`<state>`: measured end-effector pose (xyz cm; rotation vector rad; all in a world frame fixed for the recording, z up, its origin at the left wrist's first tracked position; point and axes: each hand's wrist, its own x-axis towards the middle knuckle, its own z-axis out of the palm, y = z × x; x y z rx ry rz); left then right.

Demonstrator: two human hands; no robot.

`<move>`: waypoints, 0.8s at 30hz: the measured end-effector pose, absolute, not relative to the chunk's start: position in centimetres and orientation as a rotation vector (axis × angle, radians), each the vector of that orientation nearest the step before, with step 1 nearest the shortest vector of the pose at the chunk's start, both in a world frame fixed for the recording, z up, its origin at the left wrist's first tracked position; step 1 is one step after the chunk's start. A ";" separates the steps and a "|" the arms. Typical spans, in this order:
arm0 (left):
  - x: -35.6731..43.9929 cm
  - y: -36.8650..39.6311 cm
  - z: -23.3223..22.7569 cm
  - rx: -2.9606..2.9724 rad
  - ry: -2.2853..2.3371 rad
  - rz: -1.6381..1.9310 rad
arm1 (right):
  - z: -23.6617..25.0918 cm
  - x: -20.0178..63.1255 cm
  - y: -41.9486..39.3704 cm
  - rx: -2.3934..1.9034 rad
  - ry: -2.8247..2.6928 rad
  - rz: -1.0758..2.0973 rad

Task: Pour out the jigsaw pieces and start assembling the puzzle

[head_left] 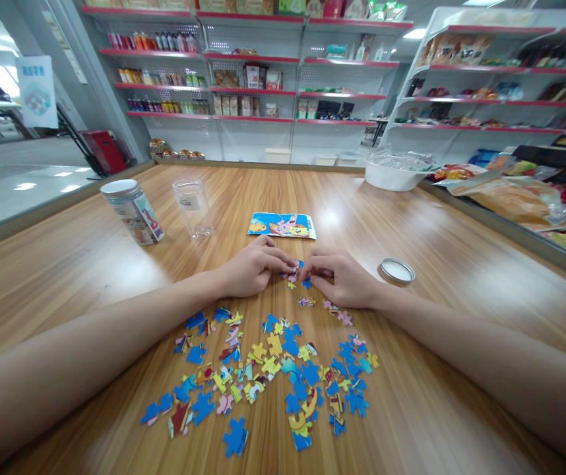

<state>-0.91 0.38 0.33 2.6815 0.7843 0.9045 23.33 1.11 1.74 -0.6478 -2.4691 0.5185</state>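
Several small jigsaw pieces, pink, blue and yellow, sit close together between my hands; one yellow piece [291,285] shows at the near side. My left hand [251,270] has its fingertips closed on a pinkish jigsaw piece at the left of this group. From the right, my right hand [340,277] pinches at a blue jigsaw piece [307,284], partly covered by the fingers. Just beyond lies a picture card [282,225] with a cartoon print. Loose jigsaw pieces [290,346] spread over the near part of the table, and a pink piece [345,318] lies by my right wrist.
On the wooden table [139,290], a labelled canister [133,212] and a clear jar [194,210] stand at left. A round lid [396,270] lies right of my right hand. Farther back are a white basket [394,173] and packaged goods [515,198]. Stocked shelves [253,56] line the back.
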 end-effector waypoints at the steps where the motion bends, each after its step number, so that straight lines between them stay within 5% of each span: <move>1: -0.9 0.4 0.4 2.677 0.785 0.901 | 1.8 23.3 1.1 -0.681 -2.444 0.498; 24: -0.9 0.2 0.5 2.703 0.715 0.936 | 2.3 23.6 1.0 -0.832 -2.508 0.400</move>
